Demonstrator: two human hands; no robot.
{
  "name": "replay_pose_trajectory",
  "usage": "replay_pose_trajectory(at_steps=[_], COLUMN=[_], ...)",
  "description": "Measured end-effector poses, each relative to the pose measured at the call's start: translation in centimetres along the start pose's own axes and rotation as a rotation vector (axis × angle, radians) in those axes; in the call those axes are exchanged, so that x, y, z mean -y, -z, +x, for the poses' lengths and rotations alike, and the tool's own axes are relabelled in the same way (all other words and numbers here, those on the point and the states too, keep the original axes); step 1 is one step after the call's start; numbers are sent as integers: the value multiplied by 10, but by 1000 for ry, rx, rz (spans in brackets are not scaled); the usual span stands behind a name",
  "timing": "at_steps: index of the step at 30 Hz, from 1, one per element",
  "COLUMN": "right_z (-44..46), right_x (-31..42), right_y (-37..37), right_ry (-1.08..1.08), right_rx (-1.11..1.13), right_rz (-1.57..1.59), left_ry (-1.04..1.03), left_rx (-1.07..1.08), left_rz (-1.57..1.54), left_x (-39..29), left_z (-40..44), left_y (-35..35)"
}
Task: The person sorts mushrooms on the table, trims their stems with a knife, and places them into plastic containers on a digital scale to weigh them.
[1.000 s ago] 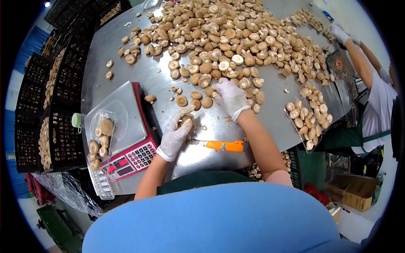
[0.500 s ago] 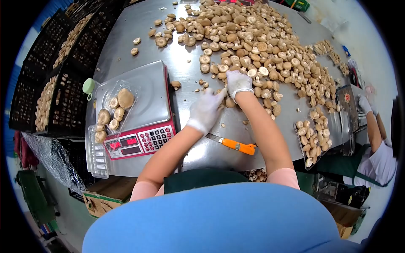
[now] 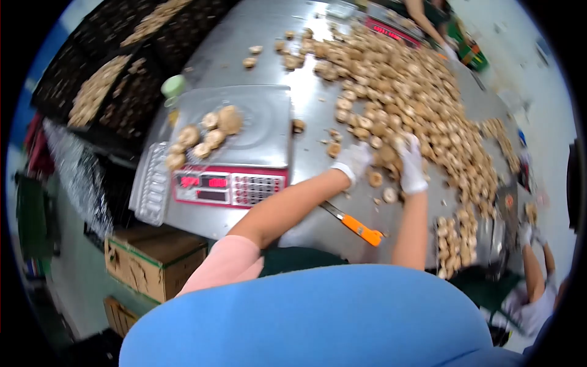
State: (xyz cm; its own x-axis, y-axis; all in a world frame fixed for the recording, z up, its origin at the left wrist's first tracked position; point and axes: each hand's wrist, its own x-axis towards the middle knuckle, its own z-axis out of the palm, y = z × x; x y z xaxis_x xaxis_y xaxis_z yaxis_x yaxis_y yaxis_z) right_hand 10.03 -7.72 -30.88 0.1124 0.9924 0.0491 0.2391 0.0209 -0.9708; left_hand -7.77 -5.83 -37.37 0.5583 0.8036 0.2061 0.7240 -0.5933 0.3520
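Note:
Beige-brown mushrooms [image 3: 397, 98] lie in a big heap on the metal table. At the heap's near edge, my left hand [image 3: 356, 160] in a white glove reaches in from the left, fingers stretched against the mushrooms. My right hand [image 3: 412, 164], also gloved, lies along the other side of a few mushrooms [image 3: 384, 156], fingers extended; blur hides whether its fingertips hold one. Below my hands sits an orange-handled knife [image 3: 362, 230]. To the left, a digital scale [image 3: 260, 137] bears a clear plastic tray with several larger mushrooms [image 3: 214, 136].
Empty clear trays [image 3: 153, 189] lean by the scale beside a green-capped bottle [image 3: 173, 87]. Black crates [image 3: 131, 101] of mushrooms stand left, a cardboard box [image 3: 143, 263] below. Filled trays [image 3: 455, 241] lie right. Co-workers' hands [image 3: 531, 235] appear at right and top; another scale [image 3: 391, 32] stands at the back.
The view has swung, so the table appears shifted and tilted. My hands have moved apart, with mushrooms now between them. A co-worker's arm has come into view at the top.

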Motion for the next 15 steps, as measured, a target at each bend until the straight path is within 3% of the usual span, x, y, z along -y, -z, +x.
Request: replay_pose_trajectory(at_steps=[3,6,8,10,12,15], right_z=[-13,-15,-14,-17,-19,-20], right_x=[-7,-4,3,26,42,53], right_y=[-5,-6,-7,-14,-17,-23], right_ry=[-20,-21,-85,-8,79,128], right_rx=[50,71,46,67,76,86], right_rz=[443,588,621,557,425,314], left_ry=[-8,-20,-31,-72,-107,-96], left_rx=[47,85,55,-37,-151,-402], left_rz=[6,-1,-6,-95,-227,-138], left_x=[-2,-14,-16,-22,-14,26], left_z=[-4,-16,-22,-40,-73,-136], left_y=[11,37,41,69,122,206])
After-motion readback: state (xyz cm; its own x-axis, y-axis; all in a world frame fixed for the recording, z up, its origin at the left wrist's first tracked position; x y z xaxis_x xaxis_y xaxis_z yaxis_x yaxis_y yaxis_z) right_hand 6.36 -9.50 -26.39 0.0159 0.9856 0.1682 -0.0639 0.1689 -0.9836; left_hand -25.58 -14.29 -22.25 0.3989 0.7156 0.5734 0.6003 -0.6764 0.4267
